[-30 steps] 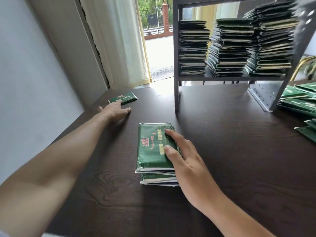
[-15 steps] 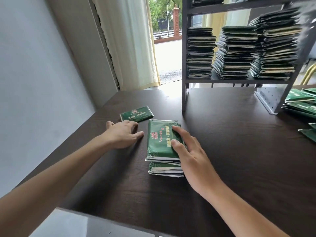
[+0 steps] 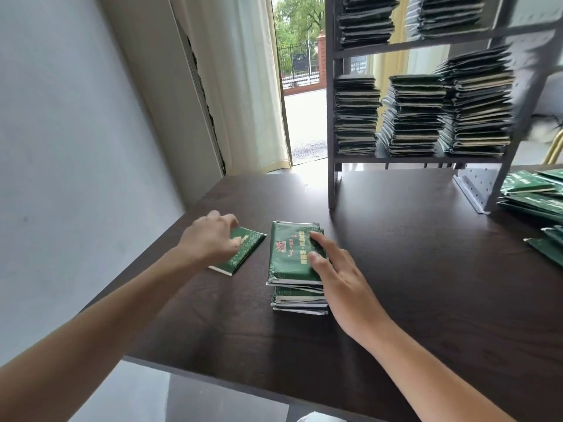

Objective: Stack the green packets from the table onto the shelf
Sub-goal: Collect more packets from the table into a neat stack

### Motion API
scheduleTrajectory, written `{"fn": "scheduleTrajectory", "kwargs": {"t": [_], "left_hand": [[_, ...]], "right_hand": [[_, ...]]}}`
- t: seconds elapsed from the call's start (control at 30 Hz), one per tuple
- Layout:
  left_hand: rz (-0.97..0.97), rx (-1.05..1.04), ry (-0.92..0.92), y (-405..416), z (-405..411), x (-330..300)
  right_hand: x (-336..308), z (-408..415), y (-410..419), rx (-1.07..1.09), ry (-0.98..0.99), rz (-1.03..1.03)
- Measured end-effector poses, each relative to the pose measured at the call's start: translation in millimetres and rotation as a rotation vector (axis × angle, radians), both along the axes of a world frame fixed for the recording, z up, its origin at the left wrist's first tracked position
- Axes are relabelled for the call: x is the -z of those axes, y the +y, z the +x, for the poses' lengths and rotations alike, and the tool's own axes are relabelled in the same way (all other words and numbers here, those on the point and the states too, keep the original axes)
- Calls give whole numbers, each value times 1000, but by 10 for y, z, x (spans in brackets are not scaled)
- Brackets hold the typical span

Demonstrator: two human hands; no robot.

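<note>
A short stack of green packets (image 3: 289,260) lies on the dark table (image 3: 396,284). My right hand (image 3: 338,269) rests on the stack's right side, fingers laid over its top packet. A single green packet (image 3: 243,254) lies flat just left of the stack. My left hand (image 3: 210,236) lies over that packet's far left part, fingers bent down onto it; the hand is blurred. The grey metal shelf (image 3: 332,132) stands at the back of the table, with tall piles of green packets (image 3: 420,117) on its lower level and more above.
More loose green packets (image 3: 536,193) lie in a heap at the table's right edge, beside the shelf's perforated foot. A white wall runs along the left. A pale curtain (image 3: 243,71) and an open doorway are behind the table's far left corner.
The single packet has slid toward me and nearer the stack, with my left hand now over it. My right hand has stayed on the stack. The camera has tilted up.
</note>
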State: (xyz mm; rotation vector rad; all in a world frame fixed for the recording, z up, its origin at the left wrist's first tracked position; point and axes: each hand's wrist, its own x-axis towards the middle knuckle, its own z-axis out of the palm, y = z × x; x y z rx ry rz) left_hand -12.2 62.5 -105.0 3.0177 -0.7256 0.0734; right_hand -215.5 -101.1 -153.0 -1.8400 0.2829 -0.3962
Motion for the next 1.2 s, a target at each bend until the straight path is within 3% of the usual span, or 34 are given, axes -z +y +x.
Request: {"fn": "scheduleTrajectory", "kwargs": {"t": [0.07,0.27,0.63,0.8,0.97,1.03,1.1,1.2], "left_hand": [[-20,-77,158,27,196,67],[-412,-175,569,82,271,21],[-1071,35,713,-59,-475,-697],[-977,84,771,-199,-826,-530],[-682,105,479,-165,-936,-430],[-634,89,451,-152,-937,-372],[-649,83,545,-154,-929,-258],[-829,75,745,-222,-941,-44]], "right_hand": [[-7,-3,-2,-1,2,-1],[1,6,-5,-11,2,-7],[25,-1,-40,-7,-5,-24],[47,16,-34,-13,-15,-26],[51,19,-24,-11,-26,-29],[49,21,-27,-4,-29,-23],[40,23,-23,0,-39,4],[36,26,-18,-12,-68,67]]}}
